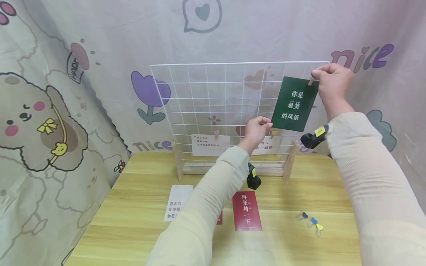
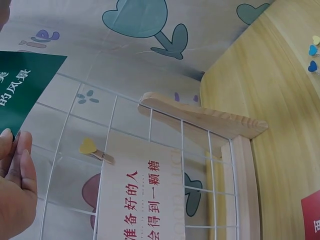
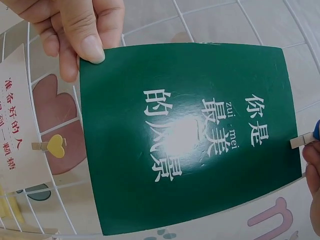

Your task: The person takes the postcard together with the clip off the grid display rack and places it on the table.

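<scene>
A green card [image 1: 294, 104] with white lettering is held up, tilted, in front of the white wire grid [image 1: 206, 99]. My left hand [image 1: 256, 131] pinches its lower left corner between thumb and fingers. At the upper right corner, my right hand [image 1: 334, 81] grips a small wooden clothespin [image 3: 301, 140] that overlaps the card's edge. A bit of blue shows at the clothespin's outer end in the right wrist view. Below the green card, a white card with red lettering [image 2: 142, 192] hangs on the grid by a clothespin with a yellow heart [image 2: 88, 146].
Another white card [image 1: 210, 145] hangs on the grid from a pink-heart clothespin [image 1: 216, 133]. Wooden feet [image 1: 288, 164] support the grid. On the table lie a red card [image 1: 247, 211], a white card [image 1: 178, 201] and, at right, three heart clothespins [image 1: 313, 221]. My left sleeve covers part of another red card.
</scene>
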`<state>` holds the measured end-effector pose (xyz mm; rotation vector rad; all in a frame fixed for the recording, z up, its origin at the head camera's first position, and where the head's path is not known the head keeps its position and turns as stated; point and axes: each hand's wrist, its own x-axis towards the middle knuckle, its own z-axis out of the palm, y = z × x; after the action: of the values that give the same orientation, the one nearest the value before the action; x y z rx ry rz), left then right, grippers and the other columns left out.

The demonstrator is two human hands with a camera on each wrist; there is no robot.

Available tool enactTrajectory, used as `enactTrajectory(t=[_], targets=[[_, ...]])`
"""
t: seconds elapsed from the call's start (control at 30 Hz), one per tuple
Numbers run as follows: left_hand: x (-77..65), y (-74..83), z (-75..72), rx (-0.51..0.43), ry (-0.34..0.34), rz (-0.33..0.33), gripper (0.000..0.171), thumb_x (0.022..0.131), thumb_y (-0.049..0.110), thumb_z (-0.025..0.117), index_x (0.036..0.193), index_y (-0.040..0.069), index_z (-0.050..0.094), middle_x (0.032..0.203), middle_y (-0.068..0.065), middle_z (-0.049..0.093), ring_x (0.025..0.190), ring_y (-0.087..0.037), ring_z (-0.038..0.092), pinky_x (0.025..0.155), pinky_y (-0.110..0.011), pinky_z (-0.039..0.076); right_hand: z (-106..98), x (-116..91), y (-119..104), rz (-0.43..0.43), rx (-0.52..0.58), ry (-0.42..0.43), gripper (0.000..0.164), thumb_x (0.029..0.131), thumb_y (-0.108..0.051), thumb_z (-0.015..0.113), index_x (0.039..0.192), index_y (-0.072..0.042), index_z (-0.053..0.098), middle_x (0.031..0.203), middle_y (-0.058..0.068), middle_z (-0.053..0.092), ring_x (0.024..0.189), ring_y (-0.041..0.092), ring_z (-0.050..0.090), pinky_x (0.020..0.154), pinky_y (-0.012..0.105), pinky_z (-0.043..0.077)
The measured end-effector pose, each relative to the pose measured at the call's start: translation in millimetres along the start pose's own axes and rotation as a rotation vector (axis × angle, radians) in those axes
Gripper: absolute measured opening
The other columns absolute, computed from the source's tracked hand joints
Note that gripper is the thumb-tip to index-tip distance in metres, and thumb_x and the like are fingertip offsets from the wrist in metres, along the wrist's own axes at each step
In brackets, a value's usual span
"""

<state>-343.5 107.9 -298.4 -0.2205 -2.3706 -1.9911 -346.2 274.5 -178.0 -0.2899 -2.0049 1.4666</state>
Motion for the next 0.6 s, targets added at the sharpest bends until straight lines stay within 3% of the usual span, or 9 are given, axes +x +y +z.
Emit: enactTrajectory(t=[0.33, 0.6], targets=[[-1.5, 3.0, 0.2, 0.012, -0.009, 0.008, 0.004, 0.081, 0.013, 0.059, 0.082, 0.01, 0.061, 0.071, 0.003, 0.057, 0.065, -0.008, 0.052, 0.054, -0.019, 0.041, -1, 3, -7, -0.018, -0.028, 0.016, 0.007, 0.077, -0.019, 0.065, 0.082, -0.019, 0.07, 0.081, -0.009, 0.058, 0.08, 0.002, 0.044, 0.066, 0.018, 0.033], [-0.7, 5.6, 1.1, 0.007, -0.007, 0.012, 0.004, 0.081, 0.013, 0.059, 0.083, 0.009, 0.062, 0.071, 0.003, 0.058, 0.065, -0.006, 0.052, 0.053, -0.017, 0.041, -3, 6, -15, -0.024, 0.099, 0.008, 0.007, 0.076, -0.01, 0.065, 0.076, -0.015, 0.069, 0.068, -0.01, 0.056, 0.072, 0.002, 0.048, 0.066, 0.017, 0.035]])
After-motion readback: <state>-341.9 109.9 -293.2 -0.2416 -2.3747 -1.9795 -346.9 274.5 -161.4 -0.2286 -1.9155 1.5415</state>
